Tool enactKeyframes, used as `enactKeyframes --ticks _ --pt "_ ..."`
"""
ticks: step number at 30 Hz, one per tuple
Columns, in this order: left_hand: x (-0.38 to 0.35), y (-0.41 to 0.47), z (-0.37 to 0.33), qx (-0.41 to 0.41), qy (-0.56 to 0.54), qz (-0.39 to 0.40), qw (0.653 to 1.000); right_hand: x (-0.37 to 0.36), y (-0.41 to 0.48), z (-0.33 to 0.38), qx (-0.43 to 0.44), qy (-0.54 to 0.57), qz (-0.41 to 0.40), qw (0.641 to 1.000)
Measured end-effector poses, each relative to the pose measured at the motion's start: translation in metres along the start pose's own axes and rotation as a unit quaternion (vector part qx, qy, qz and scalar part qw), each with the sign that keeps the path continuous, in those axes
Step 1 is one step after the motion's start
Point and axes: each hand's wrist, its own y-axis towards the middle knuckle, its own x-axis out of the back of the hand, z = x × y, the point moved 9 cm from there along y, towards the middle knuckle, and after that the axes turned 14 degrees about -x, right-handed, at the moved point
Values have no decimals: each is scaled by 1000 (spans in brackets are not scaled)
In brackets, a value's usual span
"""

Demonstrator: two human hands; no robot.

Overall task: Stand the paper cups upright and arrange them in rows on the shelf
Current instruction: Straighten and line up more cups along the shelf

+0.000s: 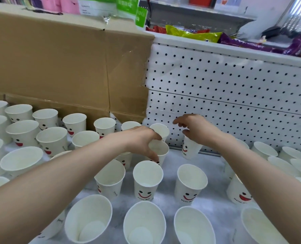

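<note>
Cardboard, pegboard and snacks behind the work area

A large brown cardboard box (pixel 58 64) stands at the back left, its right flap overlapping a white pegboard panel (pixel 234 88) dotted with black holes and crossed by a thin horizontal seam. Above the panel runs a white ledge (pixel 190 43); behind it lie a yellow-green snack packet (pixel 193 33), red packets (pixel 156 29) and purple packets (pixel 248 43). Green-and-white packs (pixel 127 6) and pink packages (pixel 58 4) show above the box.

Bright, even light fills the view, with a washed-out patch in the top right corner. The paper cups (pixel 147 178) cast faint, soft shadows on the shelf (pixel 214 205). Wide-angle distortion bows the pegboard panel (pixel 234 81) and stretches cups along the shelf's front edge; detail is slightly soft.
</note>
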Motion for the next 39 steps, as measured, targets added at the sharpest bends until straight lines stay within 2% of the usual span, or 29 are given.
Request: enactKeyframes --ticks 4,8,10,13,19,23,28,31,37,39 --pt "5 1 -3 -1 2 -2 1000 -3 -5 -31 -36 -12 1 999" --pt "37 7 9 14 -2 -89 996 -6 -3 -55 -69 -18 7 997" --pt "41 14 15 20 17 -97 995 -10 0 -61 -83 -33 26 996" --pt "28 30 21 22 20 -49 998 -18 1 -63 -83 -49 40 995" --pt "10 40 29 22 48 27 998 -20 5 -54 -53 -42 -17 998" --pt "5 48 30 -20 139 35 989 -23 6 -52 -51 -46 -11 998" --pt "6 43 31 0 121 46 992 -19 4 -61 -65 -42 -17 997" --pt "5 41 26 -44 136 24 989 -13 1 -62 -67 -35 -28 997" --pt "31 20 -7 -127 114 -80 982 -7 -12 -58 -41 -40 -24 998" --pt "32 8 -22 -135 85 -74 985 -8 -17 -56 -39 -35 -15 999"
